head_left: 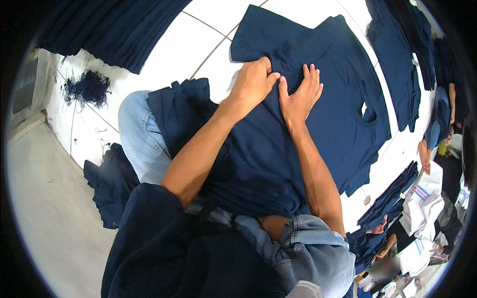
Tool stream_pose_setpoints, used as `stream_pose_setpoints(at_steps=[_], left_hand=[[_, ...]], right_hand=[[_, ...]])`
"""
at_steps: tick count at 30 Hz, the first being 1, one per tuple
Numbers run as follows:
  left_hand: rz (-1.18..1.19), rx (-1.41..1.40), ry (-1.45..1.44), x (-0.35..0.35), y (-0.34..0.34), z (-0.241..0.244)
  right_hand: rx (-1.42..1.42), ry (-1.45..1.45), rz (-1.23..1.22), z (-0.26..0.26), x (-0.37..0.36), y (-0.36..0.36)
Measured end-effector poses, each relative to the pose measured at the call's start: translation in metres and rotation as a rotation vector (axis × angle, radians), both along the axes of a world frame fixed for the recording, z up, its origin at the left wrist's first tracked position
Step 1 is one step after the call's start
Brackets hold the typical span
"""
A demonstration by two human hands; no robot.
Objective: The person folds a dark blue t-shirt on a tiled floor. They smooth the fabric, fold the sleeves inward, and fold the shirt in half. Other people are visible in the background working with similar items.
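Observation:
A navy short-sleeved shirt (335,123) is spread over the white tiled floor and across my lap. Its neck opening, with a small white tag (364,109) inside, lies to the right, and a sleeve (272,37) points to the far side. The curled fingers and thumb of my left hand (253,82) pinch the fabric near that sleeve. Flat on the shirt beside it rests my right hand (301,95), thumb spread and nearly touching the left thumb. Another navy cloth piece (182,108) drapes over my left knee. The fingertips of my left hand are partly hidden.
A tangle of dark threads (89,87) lies on the floor at left, with a crumpled navy garment (111,186) by the wall. More navy garments (395,63) lie at far right. Beyond them are white garments (425,201) and other people's limbs (425,154).

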State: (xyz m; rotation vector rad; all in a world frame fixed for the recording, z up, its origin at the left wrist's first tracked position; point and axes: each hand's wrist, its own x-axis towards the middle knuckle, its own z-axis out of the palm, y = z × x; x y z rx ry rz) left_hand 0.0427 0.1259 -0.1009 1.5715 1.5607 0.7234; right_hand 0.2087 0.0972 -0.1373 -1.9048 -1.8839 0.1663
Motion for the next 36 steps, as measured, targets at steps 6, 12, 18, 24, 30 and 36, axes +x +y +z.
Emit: stream_pose_setpoints(at_steps=[6,12,18,24,30,36], left_hand=[[0.045,-0.125,0.047,-0.011,-0.001,0.0],[0.054,-0.051,0.172,-0.037,0.003,-0.001],[0.306,-0.002,0.529,-0.039,0.063,0.005],[0.131,0.088,0.439,-0.02,0.088,-0.008],[0.135,0.175,0.311,-0.073,0.094,-0.015],[0.09,0.657,0.506,-0.054,0.101,-0.009]], right_hand=[[-0.044,-0.085,-0.003,0.002,-0.006,0.0],[-0.111,-0.166,-0.033,0.004,-0.009,0.002],[-0.174,-0.001,-0.042,0.006,-0.038,-0.014],[-0.011,0.019,-0.028,0.02,-0.01,0.004],[0.002,-0.115,0.018,0.0,0.085,0.073],[-0.045,-0.345,-0.084,-0.003,0.085,0.076]])
